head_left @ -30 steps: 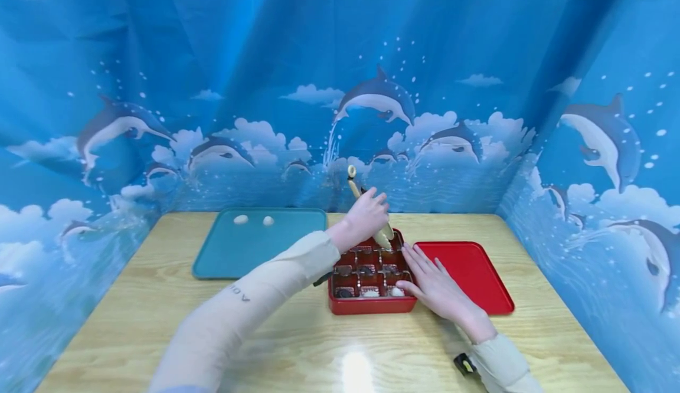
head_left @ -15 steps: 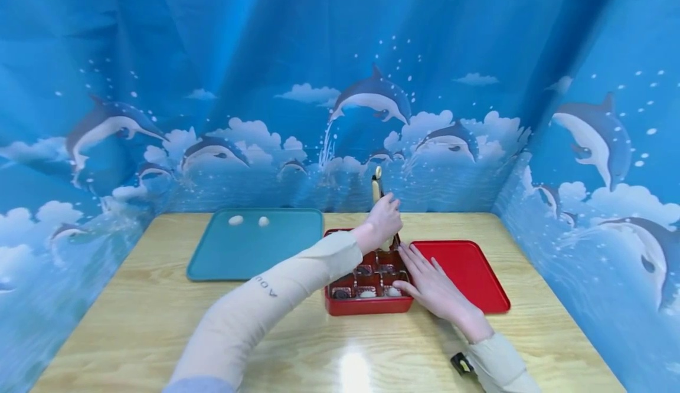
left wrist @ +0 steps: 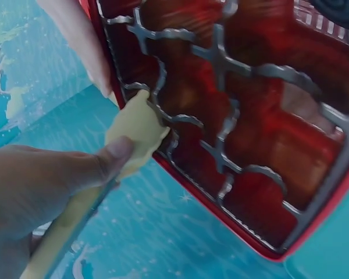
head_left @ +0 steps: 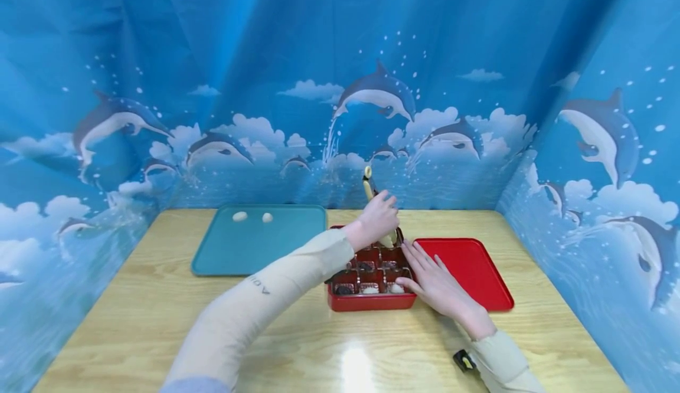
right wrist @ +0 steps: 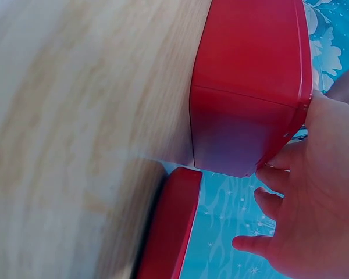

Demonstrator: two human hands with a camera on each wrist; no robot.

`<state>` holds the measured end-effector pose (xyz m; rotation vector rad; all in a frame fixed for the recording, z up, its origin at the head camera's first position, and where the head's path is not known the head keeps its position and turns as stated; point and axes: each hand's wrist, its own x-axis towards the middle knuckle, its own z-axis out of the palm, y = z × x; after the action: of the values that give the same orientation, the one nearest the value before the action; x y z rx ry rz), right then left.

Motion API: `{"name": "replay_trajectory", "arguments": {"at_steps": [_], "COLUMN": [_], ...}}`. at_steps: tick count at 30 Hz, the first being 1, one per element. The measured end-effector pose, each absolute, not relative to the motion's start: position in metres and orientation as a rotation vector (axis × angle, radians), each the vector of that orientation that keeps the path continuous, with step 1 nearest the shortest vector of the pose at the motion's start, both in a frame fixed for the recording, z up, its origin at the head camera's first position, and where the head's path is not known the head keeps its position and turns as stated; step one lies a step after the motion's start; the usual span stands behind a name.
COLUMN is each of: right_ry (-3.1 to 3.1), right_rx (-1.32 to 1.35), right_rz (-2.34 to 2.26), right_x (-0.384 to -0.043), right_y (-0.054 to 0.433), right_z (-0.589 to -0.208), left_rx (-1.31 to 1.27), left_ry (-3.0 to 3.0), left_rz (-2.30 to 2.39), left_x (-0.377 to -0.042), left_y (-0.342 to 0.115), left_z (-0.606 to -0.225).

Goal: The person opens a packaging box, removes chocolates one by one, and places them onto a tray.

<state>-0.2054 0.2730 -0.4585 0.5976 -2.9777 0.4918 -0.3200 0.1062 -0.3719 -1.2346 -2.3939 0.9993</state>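
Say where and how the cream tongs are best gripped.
I'd likely pinch the cream tongs around the shafts, between ring and broad tip, coming from the left: they stand steeply, tip down at the red box, and the right hand touches its right side.

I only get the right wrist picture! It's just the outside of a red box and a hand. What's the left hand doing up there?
Observer: The left hand is gripping cream tongs by the far right corner of the red box.

Operator: Ooh! Is there stuff in the front row of the box? I can't see in.

Observer: Yes, the head view shows a dark piece in the left compartment and two white pieces in the other two.

Operator: Are there any outside the box?

Observer: Two more white pieces lie on the teal tray, left of the box.
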Motion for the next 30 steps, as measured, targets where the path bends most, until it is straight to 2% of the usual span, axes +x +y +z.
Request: {"name": "replay_trajectory", "arguments": {"at_steps": [13,30], "right_ry": [-2.936,-2.966], "right_rx": [0.607,0.581], "right_rz": [0.471,0.491], "right_x": [-0.204,-0.204], "right_y": [0.273,0.273], "right_z": [-0.459,-0.461], "left_rx": [-1.25,-1.162], "left_ry": [-2.281,-2.324], "left_rz": [0.872,0.458], "left_x": [-0.326,-0.328], "left_y": [0.078,0.023], "left_z": [-0.365,-0.356]}}
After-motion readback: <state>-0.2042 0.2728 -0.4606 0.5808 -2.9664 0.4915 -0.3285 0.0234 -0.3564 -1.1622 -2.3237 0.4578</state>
